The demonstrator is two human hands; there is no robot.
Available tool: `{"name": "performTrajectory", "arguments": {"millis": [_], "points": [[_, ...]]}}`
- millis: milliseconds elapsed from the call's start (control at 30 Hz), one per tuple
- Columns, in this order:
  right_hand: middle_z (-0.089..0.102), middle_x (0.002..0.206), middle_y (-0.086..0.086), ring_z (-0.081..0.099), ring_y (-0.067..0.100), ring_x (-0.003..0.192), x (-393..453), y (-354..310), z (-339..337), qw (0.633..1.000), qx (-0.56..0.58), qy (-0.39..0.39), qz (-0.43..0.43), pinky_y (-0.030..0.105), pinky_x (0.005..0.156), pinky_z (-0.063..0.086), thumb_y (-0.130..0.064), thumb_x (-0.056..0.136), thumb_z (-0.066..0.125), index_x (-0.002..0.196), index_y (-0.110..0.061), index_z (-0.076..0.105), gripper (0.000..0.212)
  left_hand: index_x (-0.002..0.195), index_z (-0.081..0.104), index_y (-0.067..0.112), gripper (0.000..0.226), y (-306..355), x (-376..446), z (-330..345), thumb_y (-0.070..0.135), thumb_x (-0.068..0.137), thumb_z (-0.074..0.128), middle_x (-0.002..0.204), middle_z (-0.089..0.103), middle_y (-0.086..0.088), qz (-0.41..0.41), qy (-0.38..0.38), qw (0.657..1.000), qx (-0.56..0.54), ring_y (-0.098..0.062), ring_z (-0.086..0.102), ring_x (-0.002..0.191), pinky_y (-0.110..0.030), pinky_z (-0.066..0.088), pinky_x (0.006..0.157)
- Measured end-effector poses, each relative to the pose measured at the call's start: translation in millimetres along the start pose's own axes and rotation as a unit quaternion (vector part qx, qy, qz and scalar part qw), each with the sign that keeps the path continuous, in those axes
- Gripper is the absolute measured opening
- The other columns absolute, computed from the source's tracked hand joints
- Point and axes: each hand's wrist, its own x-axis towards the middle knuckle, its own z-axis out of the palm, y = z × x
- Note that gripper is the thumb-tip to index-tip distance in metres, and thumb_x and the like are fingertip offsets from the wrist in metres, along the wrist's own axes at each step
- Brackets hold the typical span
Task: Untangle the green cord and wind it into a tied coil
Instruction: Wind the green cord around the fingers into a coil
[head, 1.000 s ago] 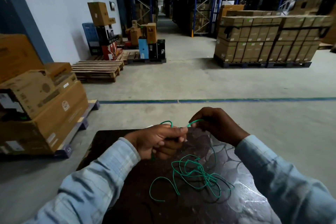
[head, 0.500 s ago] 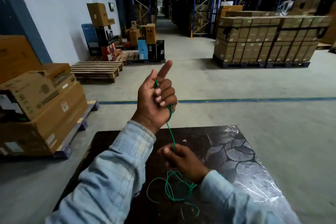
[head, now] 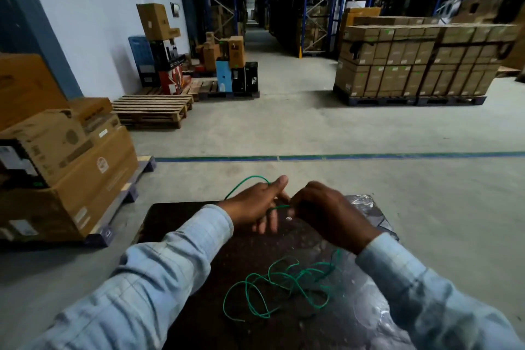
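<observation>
A thin green cord lies in loose tangled loops on the dark table, near its middle. One strand runs up to my hands above the table's far edge. My left hand holds a loop of the cord that arcs over its fingers. My right hand pinches the same strand just to the right, the two hands almost touching. Both sleeves are pale blue.
Stacked cardboard boxes on a pallet stand close on the left. Empty wooden pallets lie farther back. A big pallet of cartons stands at the right rear, with blue racking behind. A blue-green line crosses the concrete floor.
My left hand has dropped from shoulder height back to the table's far edge. My right hand has moved up from the loops to meet it. More cord lies spread on the table.
</observation>
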Motion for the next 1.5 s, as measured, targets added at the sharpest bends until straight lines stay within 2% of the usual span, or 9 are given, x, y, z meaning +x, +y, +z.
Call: {"name": "performTrajectory", "arguments": {"millis": [200,500,633,833,933,1033,1233,1400,1500], "points": [[0.061,0.074,-0.008,0.059,0.012,0.063,21.0,23.1,-23.7,0.998,0.006,0.054,0.030,0.029,0.060,0.049,-0.034,0.073,0.079,0.076,-0.024,0.068,0.016,0.088,0.074,0.018,0.058,11.4,-18.5,7.0,0.068,0.087,0.045,0.045,0.037,0.001,-0.017,-0.222,0.969,-0.106,-0.006,0.020,0.031,-0.024,0.007,0.039],[0.051,0.052,0.005,0.047,0.013,0.050,16.8,27.8,23.9,0.952,0.244,0.067,0.175,0.030,0.049,0.038,-0.045,0.082,0.067,0.063,-0.006,0.054,0.046,0.110,0.067,0.005,0.050,44.5,-23.7,-19.7,0.043,0.101,0.036,0.037,0.033,0.004,0.111,-0.372,0.781,-0.490,-0.003,0.016,0.026,-0.016,0.010,0.030],[0.052,0.055,0.003,0.046,0.017,0.050,7.0,23.4,34.9,0.916,0.353,0.051,0.185,0.026,0.048,0.040,-0.022,0.087,0.069,0.071,-0.004,0.058,0.026,0.110,0.065,0.006,0.055,59.7,-22.8,-43.7,0.045,0.104,0.026,0.039,0.048,0.003,0.179,-0.323,0.753,-0.545,-0.005,0.024,0.027,-0.019,0.018,0.030],[0.050,0.055,-0.004,0.045,0.014,0.049,-16.5,9.0,55.9,0.875,0.429,0.054,0.218,0.024,0.047,0.039,-0.009,0.088,0.065,0.085,-0.010,0.050,0.016,0.127,0.059,0.015,0.048,69.1,-19.6,-74.9,0.048,0.103,0.034,0.058,0.059,0.008,0.261,-0.056,0.709,-0.653,-0.002,0.058,0.050,-0.015,0.049,0.047],[0.054,0.064,-0.006,0.049,0.009,0.058,-28.1,-3.6,69.3,0.916,0.365,-0.012,0.166,0.023,0.053,0.042,-0.017,0.089,0.066,0.090,-0.013,0.053,0.014,0.131,0.058,0.016,0.051,76.3,-12.0,-69.5,0.051,0.101,0.036,0.075,0.071,-0.001,0.265,0.045,0.688,-0.674,-0.019,0.073,0.080,-0.047,0.059,0.080],[0.060,0.075,-0.018,0.051,-0.004,0.063,-36.9,-16.6,74.8,0.955,0.266,-0.091,0.092,0.015,0.060,0.042,-0.021,0.089,0.066,0.104,-0.020,0.054,0.020,0.136,0.055,0.025,0.054,72.7,0.3,-68.3,0.056,0.099,0.032,0.081,0.072,-0.004,0.252,0.112,0.699,-0.660,-0.029,0.071,0.101,-0.073,0.042,0.094],[0.065,0.076,-0.002,0.061,0.009,0.068,-51.7,1.6,81.1,0.956,0.225,-0.124,0.139,0.039,0.070,0.056,-0.035,0.091,0.060,0.086,-0.037,0.060,0.006,0.136,0.056,0.026,0.054,61.8,4.7,-81.9,0.055,0.101,0.028,0.076,0.070,-0.003,0.239,0.171,0.693,-0.658,-0.028,0.070,0.106,-0.070,0.045,0.092],[0.057,0.061,-0.005,0.054,0.007,0.054,-33.1,-1.5,52.4,0.974,0.171,-0.104,0.106,0.029,0.053,0.047,-0.048,0.095,0.047,0.077,-0.040,0.053,0.021,0.132,0.054,0.024,0.043,40.0,12.8,-58.7,0.046,0.103,0.032,0.082,0.071,-0.007,0.181,0.278,0.912,-0.242,-0.010,0.074,0.085,-0.034,0.056,0.075],[0.061,0.068,0.002,0.059,0.016,0.062,-15.5,8.6,26.1,0.992,0.088,-0.042,0.075,0.042,0.060,0.050,-0.054,0.094,0.042,0.085,-0.029,0.057,0.030,0.122,0.060,0.011,0.041,11.3,13.6,-31.0,0.038,0.104,0.035,0.080,0.071,-0.012,0.090,0.139,0.985,-0.042,-0.017,0.073,0.073,-0.033,0.052,0.063]]}}
